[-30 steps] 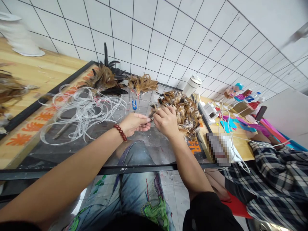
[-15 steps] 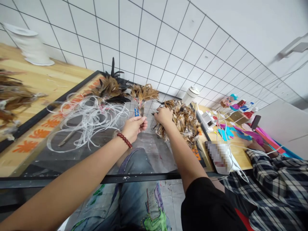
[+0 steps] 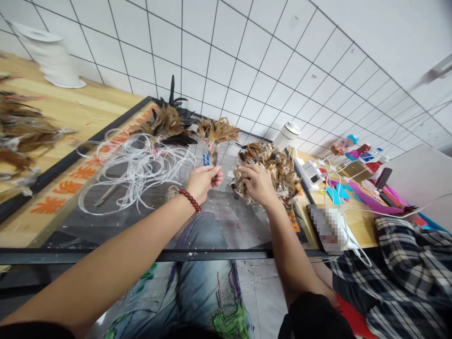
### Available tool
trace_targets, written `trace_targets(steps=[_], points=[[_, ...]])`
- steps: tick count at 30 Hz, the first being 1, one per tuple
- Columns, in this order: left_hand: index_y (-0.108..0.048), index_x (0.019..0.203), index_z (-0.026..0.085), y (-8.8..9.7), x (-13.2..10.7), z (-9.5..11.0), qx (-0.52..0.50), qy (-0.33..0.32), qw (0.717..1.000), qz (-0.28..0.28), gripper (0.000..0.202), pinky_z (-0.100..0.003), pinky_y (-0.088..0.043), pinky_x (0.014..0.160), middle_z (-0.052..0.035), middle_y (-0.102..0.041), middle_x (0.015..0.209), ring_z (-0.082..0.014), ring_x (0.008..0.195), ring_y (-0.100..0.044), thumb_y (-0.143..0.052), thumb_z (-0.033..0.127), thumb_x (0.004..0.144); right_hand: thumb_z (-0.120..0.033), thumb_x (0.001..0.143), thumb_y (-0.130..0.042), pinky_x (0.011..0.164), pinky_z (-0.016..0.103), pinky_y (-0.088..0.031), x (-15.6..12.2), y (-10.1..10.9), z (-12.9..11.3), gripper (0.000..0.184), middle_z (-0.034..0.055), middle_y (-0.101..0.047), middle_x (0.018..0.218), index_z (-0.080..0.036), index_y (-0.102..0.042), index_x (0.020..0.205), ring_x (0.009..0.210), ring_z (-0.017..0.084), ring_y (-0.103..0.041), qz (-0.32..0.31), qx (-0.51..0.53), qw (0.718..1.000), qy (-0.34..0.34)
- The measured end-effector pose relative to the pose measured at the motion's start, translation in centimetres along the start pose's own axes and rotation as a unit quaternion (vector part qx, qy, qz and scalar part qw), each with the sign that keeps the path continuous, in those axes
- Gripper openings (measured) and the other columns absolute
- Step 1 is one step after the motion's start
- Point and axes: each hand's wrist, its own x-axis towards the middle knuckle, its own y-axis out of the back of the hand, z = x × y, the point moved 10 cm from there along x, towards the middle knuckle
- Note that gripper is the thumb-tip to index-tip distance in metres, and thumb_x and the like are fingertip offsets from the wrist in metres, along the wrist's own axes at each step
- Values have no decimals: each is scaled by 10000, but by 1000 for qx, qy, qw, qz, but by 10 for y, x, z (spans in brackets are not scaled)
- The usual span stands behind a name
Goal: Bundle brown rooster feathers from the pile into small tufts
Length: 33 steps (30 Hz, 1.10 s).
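My left hand [image 3: 203,181], with a red bead bracelet at the wrist, is closed in a pinch on the stems of a small bunch of brown feathers [image 3: 216,133] that stands up above it. My right hand [image 3: 257,183] lies on a loose pile of brown feathers [image 3: 273,169] on the glass tabletop [image 3: 148,221], its fingers curled into the pile. What those fingers hold is hidden. The two hands are a short gap apart.
A tangle of clear plastic strips [image 3: 130,167] and a dark feather bundle [image 3: 169,122] lie left of my hands. A white cup [image 3: 286,135], white cables and coloured paper sit to the right, beside a person's plaid sleeve [image 3: 409,263]. A tiled wall is behind.
My hands, joined at first, have parted. The right hand reached to the far side of the feather pile, then drew back onto its near side. The left keeps its bunch.
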Motion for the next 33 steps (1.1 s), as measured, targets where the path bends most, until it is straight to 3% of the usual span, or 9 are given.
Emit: trace_targets(steps=[4,10,13,20,27,33], points=[[-622,713,81,-1,0,-1,19,-4,1000,-7,54,-172,-425,464,-15,-606,570,-58,464,-529,-639,108,757,-250,901,-475,898,391,-328,-12,11,5,254,80,-647,1093,-240,-668,1067,1027,230,-530,72,-58,996,-8],[-622,685,80,-5,1,-3,69,-13,997,-31,94,-178,-436,461,-17,-602,567,-60,460,-531,-648,131,758,-237,908,-479,892,388,-298,-7,-21,-14,283,69,-608,1176,-294,-633,1138,1100,224,-489,8,-86,994,64],[-633,669,81,-8,0,-4,109,-21,993,-42,103,-187,-443,458,-24,-610,573,-67,458,-536,-658,140,749,-264,900,-500,931,422,-268,-6,-32,-19,209,64,-607,1208,-270,-661,1032,1142,240,-470,4,-107,991,85],[-659,670,84,-12,-10,-8,149,30,987,-50,137,-243,-525,592,-84,-691,676,-132,600,-651,-748,188,676,-194,915,-463,1012,441,-195,-14,1,-38,225,27,-689,1036,-276,-647,1015,1036,189,-541,124,-142,970,156],[-672,650,88,-18,-12,-19,204,80,970,-103,178,-235,-515,553,-87,-686,632,-133,557,-640,-766,239,659,-198,941,-429,1036,424,-196,-18,2,-64,205,8,-685,863,-242,-630,940,913,147,-556,125,-191,950,211],[-653,584,93,-24,-10,-26,235,72,956,-159,259,-210,-482,497,-58,-643,577,-102,500,-583,-804,302,611,-217,943,-428,1053,428,-178,-20,0,-66,208,5,-673,894,-259,-632,947,930,146,-544,124,-165,953,222]])
